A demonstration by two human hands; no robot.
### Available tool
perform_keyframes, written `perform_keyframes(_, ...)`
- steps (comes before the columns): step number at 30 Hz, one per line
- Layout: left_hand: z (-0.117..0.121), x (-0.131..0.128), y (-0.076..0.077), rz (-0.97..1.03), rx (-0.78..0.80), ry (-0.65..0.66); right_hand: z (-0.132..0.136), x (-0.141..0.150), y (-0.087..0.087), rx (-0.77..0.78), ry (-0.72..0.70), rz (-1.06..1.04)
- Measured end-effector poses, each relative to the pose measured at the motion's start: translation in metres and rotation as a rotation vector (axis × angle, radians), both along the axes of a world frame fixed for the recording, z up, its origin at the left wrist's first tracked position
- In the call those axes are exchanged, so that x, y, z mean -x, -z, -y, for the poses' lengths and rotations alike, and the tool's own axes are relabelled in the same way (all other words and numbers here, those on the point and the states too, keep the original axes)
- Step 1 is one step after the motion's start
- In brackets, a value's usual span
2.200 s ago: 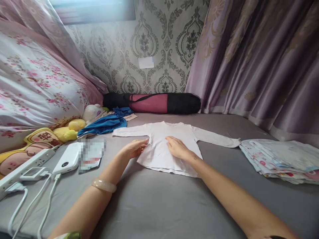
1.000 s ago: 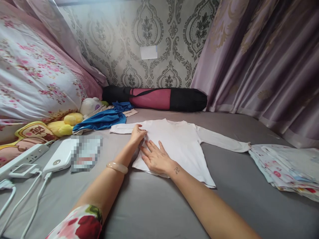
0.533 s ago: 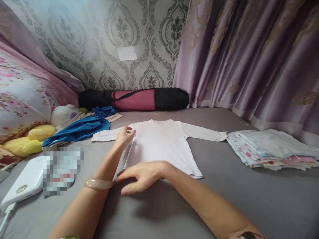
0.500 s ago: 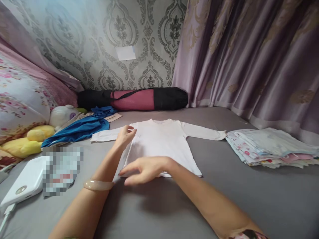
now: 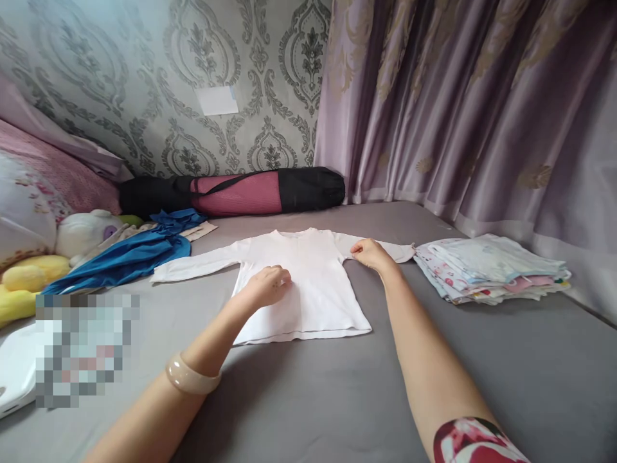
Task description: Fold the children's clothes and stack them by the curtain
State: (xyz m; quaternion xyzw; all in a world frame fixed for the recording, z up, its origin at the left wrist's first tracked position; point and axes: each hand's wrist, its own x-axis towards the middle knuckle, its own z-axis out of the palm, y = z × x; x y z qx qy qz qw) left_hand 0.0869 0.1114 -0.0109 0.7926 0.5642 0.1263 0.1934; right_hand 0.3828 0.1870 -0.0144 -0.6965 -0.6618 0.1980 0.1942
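A white long-sleeved shirt (image 5: pixel 315 289) lies spread flat with its sleeves out to both sides and its hem toward me. Over the front of the shirt is my left hand (image 5: pixel 270 285), its fingers curled together and no raised cloth seen in them. A pale bangle (image 5: pixel 193 376) circles that wrist. My right hand (image 5: pixel 373 254) is at the sleeve on the right, close to the underarm. Its thumb and fingertips pinch together on the sleeve's cloth there.
Folded clothes are stacked (image 5: pixel 491 267) at the right, touching the sleeve's cuff. Blue cloth (image 5: pixel 130 254), plush toys (image 5: pixel 87 235) and a white device (image 5: pixel 29 360) lie left, beside a blurred-out item (image 5: pixel 89 347). A black-and-pink rolled bag (image 5: pixel 236 193) lies along the wall.
My right hand has gone from the hem's left end up to the right sleeve. My left hand has moved from the left underarm toward the shirt's middle. The view has turned slightly right.
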Motion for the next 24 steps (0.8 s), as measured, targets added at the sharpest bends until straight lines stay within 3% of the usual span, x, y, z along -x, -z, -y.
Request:
perform_keyframes(4, -0.010, -0.025, -0.015, -0.022, 0.063, -0.111, 0.006, 0.009, -0.002, 0.074, -0.061, 0.108)
perform_keyframes(7, -0.018, -0.058, -0.015, -0.025, 0.050, -0.067, 0.008, 0.015, -0.004, 0.070, -0.065, 0.168)
perform_keyframes(10, -0.026, -0.091, -0.005, -0.042, -0.020, 0.056, 0.006, 0.015, -0.002, 0.046, -0.069, 0.210)
perform_keyframes(14, -0.034, -0.118, 0.018, -0.070, -0.081, 0.107, 0.005, 0.014, 0.001, 0.020, -0.070, 0.227)
perform_keyframes(19, -0.031, -0.127, 0.046, -0.082, -0.213, 0.049, 0.005, 0.015, 0.003, 0.001, -0.039, 0.246)
perform_keyframes(24, -0.019, -0.132, 0.050, -0.166, -0.238, 0.096, 0.003, 0.014, 0.004, 0.014, -0.025, 0.242)
